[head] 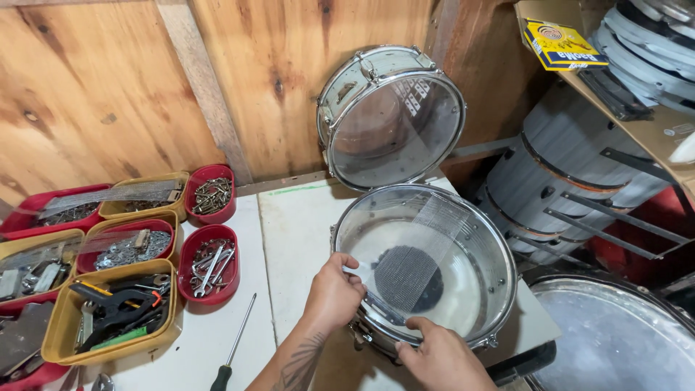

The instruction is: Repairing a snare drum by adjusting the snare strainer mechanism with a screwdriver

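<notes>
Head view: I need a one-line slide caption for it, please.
Both hands, left hand and right hand, grip the near rim of a snare drum on a workbench.

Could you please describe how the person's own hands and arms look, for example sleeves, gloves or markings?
Both hands are bare, without gloves, rings or a watch. The left hand continues into a bare forearm that carries a dark tattoo with curved, leaf-like lines. No sleeve shows on it. Of the right hand only the hand and wrist are in view, also unsleeved and without markings.
</notes>
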